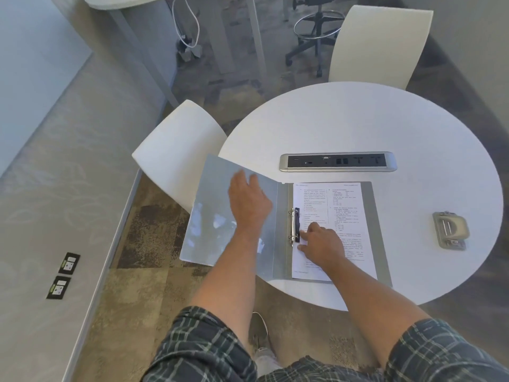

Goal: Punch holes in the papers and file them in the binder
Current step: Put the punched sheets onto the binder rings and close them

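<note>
Binder (pixel 281 230): it lies open at the near-left edge of the round table (pixel 358 119), with its front cover (pixel 209 216) tilted up and overhanging the table rim toward 9 o'clock.

Head view, fingers. My left hand (pixel 249 201) rests flat on the inside of the front cover, fingers loosely spread, gripping nothing. My right hand (pixel 321 244) presses down on the papers (pixel 344 216) filed on the right half of the binder; the index finger is extended toward the ring mechanism (pixel 294 226) at 9 o'clock of the hand, the other fingers curled. It closes on nothing.

Edges and room. The hole punch (pixel 450 230) sits well apart at 3 o'clock of the binder, near the table's right rim. The power strip (pixel 338 162) is set into the table at 12 o'clock of the papers. The far half of the table is bare. A white chair (pixel 179 153) stands just beside the raised cover at 10 o'clock.

Limits. The printed text is too small to read. My right hand covers the lower left of the sheet. I cannot tell whether the rings are closed.
</note>
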